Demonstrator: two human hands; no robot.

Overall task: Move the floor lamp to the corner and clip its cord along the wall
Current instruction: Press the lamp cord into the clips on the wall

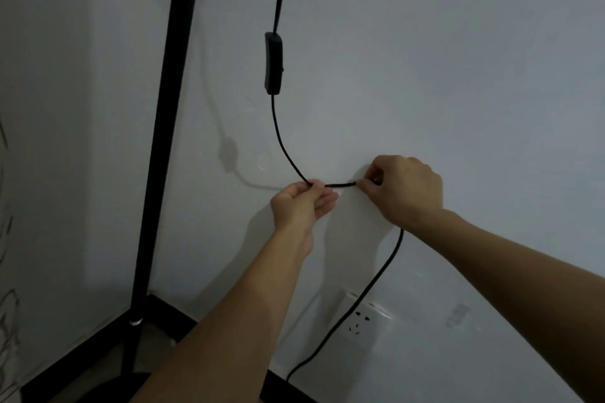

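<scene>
The black floor lamp pole point(163, 141) stands in the corner at the left, its base at the bottom edge. The black cord point(281, 137) hangs down the wall with an inline switch point(273, 64) on it, then bends to the right. My left hand point(302, 203) pinches the cord at the bend. My right hand point(404, 188) pinches the cord a short way further right, close against the wall. Between the hands the cord runs level. Past my right hand it drops to the floor. Whether a clip sits under my right fingers is hidden.
A white wall socket point(365, 316) sits low on the wall below my hands. A clear clip point(458, 316) is stuck to the wall at the lower right. Another faint round clear mount point(263, 160) is left of the cord. Dark skirting point(176, 307) runs along the floor.
</scene>
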